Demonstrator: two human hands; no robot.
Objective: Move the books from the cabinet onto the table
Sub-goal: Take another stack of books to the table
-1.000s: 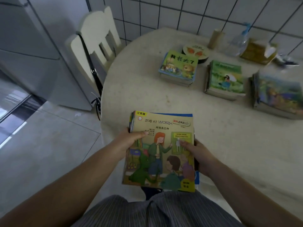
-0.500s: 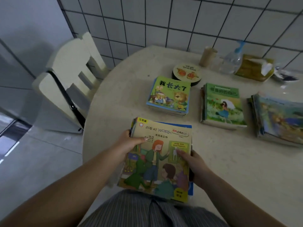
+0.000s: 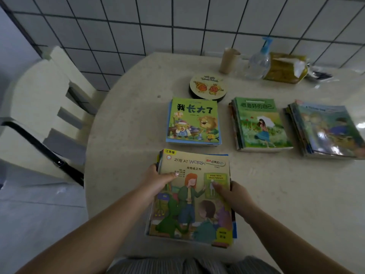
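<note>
I hold a stack of picture books, topped by a yellow "Zob at Work" cover, low over the near part of the round beige table. My left hand grips its left edge, thumb on the cover. My right hand grips the right edge, thumb on top. Whether the stack rests on the table I cannot tell. Three other book stacks lie farther back: one with a green bear cover, one with a girl under an umbrella, one glossy at the right.
A round illustrated tin sits behind the bear stack. A cardboard tube, a clear bottle with a blue cap and a yellow packet stand by the tiled wall. A cream chair with a black strap stands at the left.
The view has tilted up and moved in over the table. The held stack has come forward, from over the table's near edge to fully above the tabletop, closer to the bear stack.
</note>
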